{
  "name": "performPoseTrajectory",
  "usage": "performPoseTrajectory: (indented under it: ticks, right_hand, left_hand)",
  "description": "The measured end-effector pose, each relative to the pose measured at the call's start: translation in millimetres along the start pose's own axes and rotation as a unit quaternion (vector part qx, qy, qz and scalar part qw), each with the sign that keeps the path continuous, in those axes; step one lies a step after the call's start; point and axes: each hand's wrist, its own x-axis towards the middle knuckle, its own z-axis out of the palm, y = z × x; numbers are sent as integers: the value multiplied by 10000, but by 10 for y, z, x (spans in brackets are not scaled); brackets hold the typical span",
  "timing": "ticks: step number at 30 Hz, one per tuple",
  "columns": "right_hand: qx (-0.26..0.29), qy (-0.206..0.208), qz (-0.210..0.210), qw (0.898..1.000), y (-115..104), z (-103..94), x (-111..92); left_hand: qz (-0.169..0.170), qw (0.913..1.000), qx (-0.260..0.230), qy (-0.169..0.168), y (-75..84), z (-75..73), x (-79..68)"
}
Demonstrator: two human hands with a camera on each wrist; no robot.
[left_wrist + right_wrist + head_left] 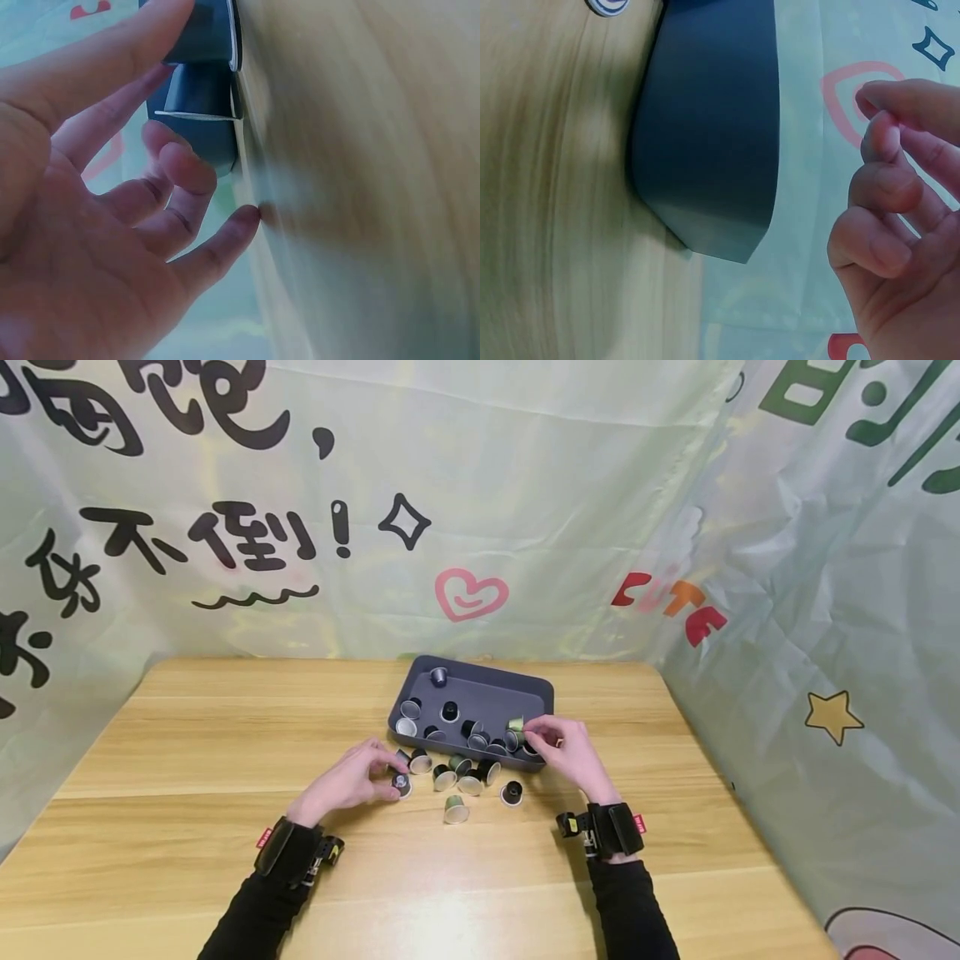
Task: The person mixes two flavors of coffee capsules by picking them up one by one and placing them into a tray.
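Observation:
My left hand [348, 781] is at the tray's front left corner, pinching a dark coffee capsule [402, 784] between thumb and forefinger. In the left wrist view its thumb lies against the dark capsule [206, 34], and another capsule [199, 91] stands close by. My right hand [572, 753] hovers over the right end of the grey tray [487, 672], fingertips beside a green capsule [515, 724]. Its fingers [889, 187] are loosely bent, with nothing showing between them in the right wrist view. Several capsules lie inside the tray, mostly along its front side.
In front of the tray several capsules lie loosely on the wooden table [225, 868]. Nearest to me are a pale green capsule [455, 810] and a black capsule [512, 792]. A printed cloth [525, 485] hangs behind the table and along its right side.

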Motion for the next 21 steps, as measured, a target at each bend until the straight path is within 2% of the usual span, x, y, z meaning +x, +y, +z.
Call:
performPoseTrajectory:
  ticks: [7,12,16,19,21]
  right_hand:
    - [46,-80,38,10000,0,-3,7]
    - [128,-123,72,9998,-15,-12,1]
    - [135,-190,164,9996,-29,-22,-3]
    - [169,-222,162,9995,-46,-26,-6]
    - [184,-221,122,9995,-59,-22,-6]
  left_hand:
    - [-56,9996,261,11,-16,-4,13]
    - [34,9999,148,-15,-16,-24,9]
    - [247,9994,-237,15,-21,-93,15]
    - [321,9954,-903,18,-5,-163,15]
    - [230,9906,-1350,17,22,-197,20]
